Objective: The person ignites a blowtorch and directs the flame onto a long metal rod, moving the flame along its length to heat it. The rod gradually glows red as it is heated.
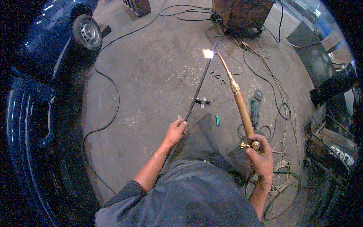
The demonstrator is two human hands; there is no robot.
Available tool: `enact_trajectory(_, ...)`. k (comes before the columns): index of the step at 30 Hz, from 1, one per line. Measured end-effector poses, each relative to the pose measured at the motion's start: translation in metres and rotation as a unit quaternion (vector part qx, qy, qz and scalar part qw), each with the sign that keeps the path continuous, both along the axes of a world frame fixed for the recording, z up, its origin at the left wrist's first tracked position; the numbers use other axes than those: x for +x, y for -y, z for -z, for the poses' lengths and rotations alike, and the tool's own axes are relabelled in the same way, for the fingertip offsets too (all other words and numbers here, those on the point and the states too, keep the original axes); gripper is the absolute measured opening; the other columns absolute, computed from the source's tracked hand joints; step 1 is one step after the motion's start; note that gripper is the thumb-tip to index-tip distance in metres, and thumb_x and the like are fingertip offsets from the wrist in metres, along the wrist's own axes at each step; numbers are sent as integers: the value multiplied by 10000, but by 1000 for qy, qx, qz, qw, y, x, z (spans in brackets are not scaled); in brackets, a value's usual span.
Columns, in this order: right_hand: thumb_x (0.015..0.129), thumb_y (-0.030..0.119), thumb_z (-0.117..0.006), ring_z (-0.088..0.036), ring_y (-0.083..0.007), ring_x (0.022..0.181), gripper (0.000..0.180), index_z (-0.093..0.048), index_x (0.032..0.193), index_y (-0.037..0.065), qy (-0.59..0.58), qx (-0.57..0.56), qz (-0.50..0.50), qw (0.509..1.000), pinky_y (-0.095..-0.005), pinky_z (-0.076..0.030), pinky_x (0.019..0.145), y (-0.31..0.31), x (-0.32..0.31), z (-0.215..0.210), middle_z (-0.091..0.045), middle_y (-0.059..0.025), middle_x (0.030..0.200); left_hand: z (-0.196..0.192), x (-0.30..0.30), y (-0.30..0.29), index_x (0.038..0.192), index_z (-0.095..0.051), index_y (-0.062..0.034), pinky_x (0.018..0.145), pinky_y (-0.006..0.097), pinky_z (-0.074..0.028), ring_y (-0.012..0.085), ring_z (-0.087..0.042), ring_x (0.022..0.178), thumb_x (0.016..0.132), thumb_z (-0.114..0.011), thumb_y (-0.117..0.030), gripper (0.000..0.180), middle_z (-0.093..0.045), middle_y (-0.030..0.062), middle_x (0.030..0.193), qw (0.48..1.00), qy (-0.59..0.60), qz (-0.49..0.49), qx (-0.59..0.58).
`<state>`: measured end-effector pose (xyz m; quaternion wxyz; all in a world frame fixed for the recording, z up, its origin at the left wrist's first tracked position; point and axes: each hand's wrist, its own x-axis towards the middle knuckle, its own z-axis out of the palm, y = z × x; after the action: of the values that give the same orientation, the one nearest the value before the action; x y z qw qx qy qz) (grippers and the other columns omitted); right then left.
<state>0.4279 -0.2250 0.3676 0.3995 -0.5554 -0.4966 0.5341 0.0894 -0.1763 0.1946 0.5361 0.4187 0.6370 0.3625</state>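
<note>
My left hand (176,132) is closed round a long dark metal rod (199,87), which slants up and away from me. In my right hand (261,154) is a brass gas torch (243,109), gripped near its valve knobs (249,145). The torch's thin copper tip reaches the far part of the rod, where a bright flame (208,53) glows against the metal. Below the rod, a hammer (203,101) lies on the floor, partly covered by it. Several small bent metal pieces (217,76) lie between rod and torch.
A green angle grinder (256,109) lies right of the torch, and a green lighter (217,120) nearer me. Cables and hoses (281,166) tangle along the right. A blue car (56,34) stands far left, with a blue body panel (26,121) nearer. A rusty wheeled cabinet (242,15) stands ahead.
</note>
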Motion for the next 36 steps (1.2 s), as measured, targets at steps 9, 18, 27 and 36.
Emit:
enact_trajectory(9, 844, 26, -707, -479, -47, 623, 358, -606, 1180, 96, 14, -16, 20, 1000, -225, -381, 519, 1, -6, -6, -566, 34, 818, 8, -4, -2, 932, -643, -31, 595, 312, -435, 121, -532, 621, 984, -547, -283, 274, -583, 14, 694, 1000, -14, 13, -6)
enact_trajectory(18, 843, 27, -708, -504, -52, 682, 369, -606, 1190, 95, -2, -25, 18, 1000, -221, -402, 559, 2, -3, -4, -583, 12, 902, 0, -3, -1, 950, -647, -32, 595, 303, -437, 111, -530, 622, 990, -541, -283, 275, -582, 8, 692, 1000, -7, 10, 2)
enact_trajectory(27, 844, 119, -770, -533, -70, 588, 416, -587, 1216, 85, 2, -41, 13, 999, -218, -429, 476, -1, -1, -8, -589, 0, 896, 0, -2, -3, 969, -656, -21, 584, 303, -442, 116, -545, 619, 991, -544, -298, 299, -590, 18, 689, 1000, -13, 4, 2)
enact_trajectory(36, 837, 43, -720, -499, -57, 574, 396, -609, 1213, 101, 10, -49, 19, 999, -234, -399, 472, -1, -3, -13, -610, -2, 903, 13, -6, -2, 985, -668, -44, 570, 304, -439, 118, -541, 609, 987, -545, -313, 296, -590, 11, 705, 1000, -14, -1, -9)
